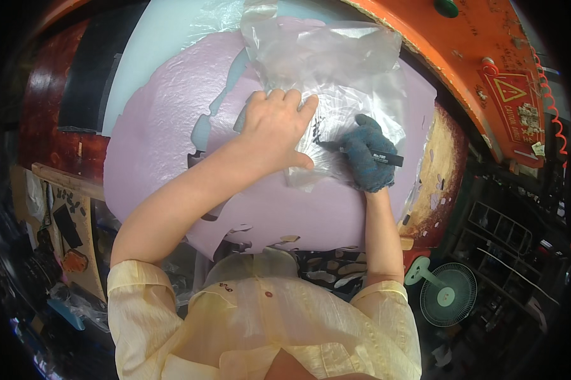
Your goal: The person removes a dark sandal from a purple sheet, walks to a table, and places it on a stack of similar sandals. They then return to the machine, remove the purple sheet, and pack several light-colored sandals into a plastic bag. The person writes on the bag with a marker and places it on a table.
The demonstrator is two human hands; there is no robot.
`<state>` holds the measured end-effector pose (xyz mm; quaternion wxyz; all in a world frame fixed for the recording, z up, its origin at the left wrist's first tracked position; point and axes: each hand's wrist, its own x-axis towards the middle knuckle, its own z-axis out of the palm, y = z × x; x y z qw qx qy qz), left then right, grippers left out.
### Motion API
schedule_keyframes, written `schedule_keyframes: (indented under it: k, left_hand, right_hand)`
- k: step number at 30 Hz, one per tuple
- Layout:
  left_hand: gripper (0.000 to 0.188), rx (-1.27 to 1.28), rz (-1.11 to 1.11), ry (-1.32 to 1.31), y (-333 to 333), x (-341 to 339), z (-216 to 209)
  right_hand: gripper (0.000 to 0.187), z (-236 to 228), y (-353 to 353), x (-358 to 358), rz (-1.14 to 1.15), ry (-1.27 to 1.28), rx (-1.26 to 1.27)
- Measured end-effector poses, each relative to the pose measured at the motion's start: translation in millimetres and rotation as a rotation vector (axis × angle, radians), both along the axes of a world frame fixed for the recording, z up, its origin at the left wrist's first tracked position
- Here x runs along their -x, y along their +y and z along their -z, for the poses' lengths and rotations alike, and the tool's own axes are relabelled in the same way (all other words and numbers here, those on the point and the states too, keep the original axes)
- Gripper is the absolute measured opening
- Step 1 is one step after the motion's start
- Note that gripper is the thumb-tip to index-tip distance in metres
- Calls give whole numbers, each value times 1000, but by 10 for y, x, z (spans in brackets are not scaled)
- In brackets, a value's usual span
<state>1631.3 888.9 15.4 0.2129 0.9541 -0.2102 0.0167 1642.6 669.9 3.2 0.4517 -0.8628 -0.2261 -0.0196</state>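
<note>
A clear plastic bag (336, 54) lies on a large lilac sheet (165, 114) that has cut-out gaps along its front edge and middle. My bare left hand (273, 130) rests flat on the bag's left side, fingers and thumb apart. In a dark grey-blue knitted glove, my right hand (366, 158) grips a black marker (392, 159). The marker's tip meets the bag beside a column of black handwritten marks (316, 130), just right of my left fingers. Part of the bag is hidden under both hands.
An orange machine (453, 38) with a warning label borders the far right. A worn wooden board (439, 171) lies at the right edge of the sheet. Pale blue material (152, 50) and a black sheet (92, 82) are at far left. A fan (447, 295) stands lower right.
</note>
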Motion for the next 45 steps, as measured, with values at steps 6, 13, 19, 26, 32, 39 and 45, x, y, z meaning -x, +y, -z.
schedule_keyframes:
  k: [6,13,19,26,32,39,45]
  left_hand:
    - [94,-4,1,9,2,-4,-6]
    - [94,-13,5,22,5,0,-7]
    - [94,-35,-1,40,2,0,-14]
    - [95,-45,9,44,6,-4,-23]
    - [95,-63,11,54,0,-13,-15]
    - [95,-36,11,61,7,-17,-17]
    - [94,-34,8,72,6,-17,-26]
  right_hand:
    - [15,-22,24,37,222,186,-133]
    - [20,10,41,13,172,15,36]
    - [20,-1,42,24,269,143,28]
    - [23,46,49,20,240,-15,-48]
    - [24,65,26,47,282,93,-79]
    - [18,106,-15,23,198,-65,-28]
    - [13,56,-52,26,143,42,-17]
